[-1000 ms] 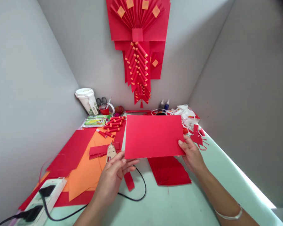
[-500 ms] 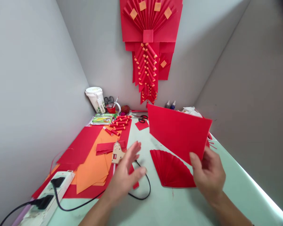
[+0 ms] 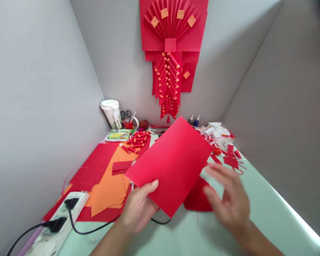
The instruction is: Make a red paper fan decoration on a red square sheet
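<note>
A flat red paper sheet (image 3: pixel 173 160) is tilted in the air over the table, pinched at its lower left edge by my left hand (image 3: pixel 140 208), thumb on top. My right hand (image 3: pixel 229 199) is off the sheet, just to its right, with fingers apart and slightly blurred. Partly covered by the sheet, a pleated red paper fan (image 3: pixel 198 199) lies on the table beneath. The glue gun is almost wholly hidden behind the sheet; its black cord (image 3: pixel 161 222) shows below.
At left lie orange paper sheets (image 3: pixel 108 192), red sheets (image 3: pixel 97 163) and a power strip (image 3: pixel 69 217) with plugs. Small red paper rolls (image 3: pixel 138 138) and a white coffee cup (image 3: pixel 111 113) stand farther back. Paper scraps (image 3: pixel 218 131) lie back right. A red paper decoration (image 3: pixel 173 32) hangs on the wall.
The red sheet has passed from my right hand to my left and moved leftward, turning its face upward. My right hand has let go and opened. The sheet now covers the glue gun.
</note>
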The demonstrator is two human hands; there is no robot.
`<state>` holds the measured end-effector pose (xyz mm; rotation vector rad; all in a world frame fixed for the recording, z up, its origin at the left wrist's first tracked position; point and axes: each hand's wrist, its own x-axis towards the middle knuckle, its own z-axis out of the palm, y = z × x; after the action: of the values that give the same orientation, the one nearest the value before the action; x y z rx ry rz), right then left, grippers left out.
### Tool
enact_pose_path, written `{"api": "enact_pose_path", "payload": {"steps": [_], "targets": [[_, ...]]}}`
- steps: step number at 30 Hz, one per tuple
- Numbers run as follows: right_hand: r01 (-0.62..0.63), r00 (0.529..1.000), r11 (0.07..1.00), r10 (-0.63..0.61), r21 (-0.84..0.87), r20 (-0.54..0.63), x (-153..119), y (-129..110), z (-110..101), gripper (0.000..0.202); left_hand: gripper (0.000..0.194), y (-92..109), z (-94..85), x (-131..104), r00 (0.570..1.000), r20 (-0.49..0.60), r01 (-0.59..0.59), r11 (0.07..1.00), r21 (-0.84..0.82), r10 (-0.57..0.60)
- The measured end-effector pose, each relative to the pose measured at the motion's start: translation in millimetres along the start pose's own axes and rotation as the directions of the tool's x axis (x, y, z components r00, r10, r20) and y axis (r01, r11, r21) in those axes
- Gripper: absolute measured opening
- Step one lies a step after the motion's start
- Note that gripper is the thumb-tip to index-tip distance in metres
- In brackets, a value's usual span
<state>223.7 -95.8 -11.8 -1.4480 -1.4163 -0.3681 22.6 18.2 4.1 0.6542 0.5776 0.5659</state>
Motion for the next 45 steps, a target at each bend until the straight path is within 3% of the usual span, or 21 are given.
{"api": "enact_pose_path", "payload": {"steps": [1,2,3,5,7,9,11,14,18,21,23,25,28,30,32,35,41,45], "targets": [[-0.173,0.980,0.985,0.172,-0.002,-0.104,7,13,-5,0.039,0.050,2,-0.8,1,1.000,-0.010,0.008,1.000,-0.015,-0.008],[-0.357,0.923,0.932,0.362,0.062,-0.132,14,27,-9,0.039,0.049,3,-1.6,1,1.000,-0.017,0.020,1.000,-0.024,-0.020],[-0.493,0.850,0.853,0.514,0.170,-0.112,20,41,-11,0.041,0.048,3,-2.4,1,0.999,-0.022,0.037,0.999,-0.027,-0.038],[-0.681,0.704,0.634,0.705,0.368,0.088,27,67,-12,0.046,0.043,3,-3.2,1,0.996,-0.036,0.075,0.997,-0.024,-0.076],[-0.764,0.602,0.471,0.765,0.442,0.226,28,87,-10,0.047,0.039,2,-3.4,2,0.993,-0.056,0.102,0.995,-0.018,-0.103],[-0.812,0.542,0.369,0.764,0.453,0.349,24,98,-7,0.044,0.038,1,-3.8,3,0.990,-0.076,0.122,0.992,-0.011,-0.123],[-0.839,0.507,0.324,0.759,0.438,0.408,18,103,-4,0.039,0.040,1,-4.7,4,0.987,-0.092,0.130,0.992,-0.008,-0.130],[-0.846,0.484,0.322,0.798,0.425,0.358,11,104,0,0.034,0.039,2,-5.5,5,0.994,-0.074,0.079,0.997,-0.017,-0.080],[-0.818,0.492,0.318,0.819,0.480,0.296,7,98,7,0.032,0.039,2,-1.6,6,1.000,-0.008,0.002,1.000,-0.031,-0.002],[-0.822,0.507,0.331,0.796,0.464,0.330,6,89,11,0.033,0.043,2,1.8,8,0.989,-0.149,-0.011,1.000,-0.013,0.009],[-0.834,0.538,0.422,0.761,0.355,0.362,6,81,8,0.032,0.042,5,1.1,10,0.961,-0.274,-0.036,0.999,-0.002,0.034],[-0.800,0.588,0.583,0.717,0.141,0.374,7,72,0,0.032,0.038,12,-2.0,11,0.945,-0.318,-0.088,0.996,-0.001,0.083],[-0.579,0.648,0.801,0.565,-0.152,0.510,2,58,-14,0.043,0.036,25,-6.6,11,0.923,-0.335,-0.201,0.980,0.000,0.189],[-0.381,0.633,0.902,0.413,-0.201,0.655,-9,45,-18,0.059,0.035,31,-7.1,10,0.910,-0.344,-0.243,0.970,0.010,0.231],[-0.221,0.621,0.950,0.310,-0.219,0.720,-24,32,-15,0.064,0.033,33,-5.4,9,0.907,-0.346,-0.249,0.968,0.015,0.239],[-0.040,0.632,0.961,0.236,-0.273,0.738,-47,16,0,0.066,0.030,33,-1.1,9,0.905,-0.357,-0.238,0.971,0.022,0.230],[0.235,0.796,0.906,0.028,-0.352,0.605,-67,13,29,0.048,0.030,32,2.7,11,0.898,-0.382,-0.231,0.973,0.015,0.219],[0.334,0.865,0.858,-0.115,-0.390,0.488,-76,20,34,0.030,0.029,32,1.8,11,0.898,-0.382,-0.224,0.974,0.027,0.217]]}}
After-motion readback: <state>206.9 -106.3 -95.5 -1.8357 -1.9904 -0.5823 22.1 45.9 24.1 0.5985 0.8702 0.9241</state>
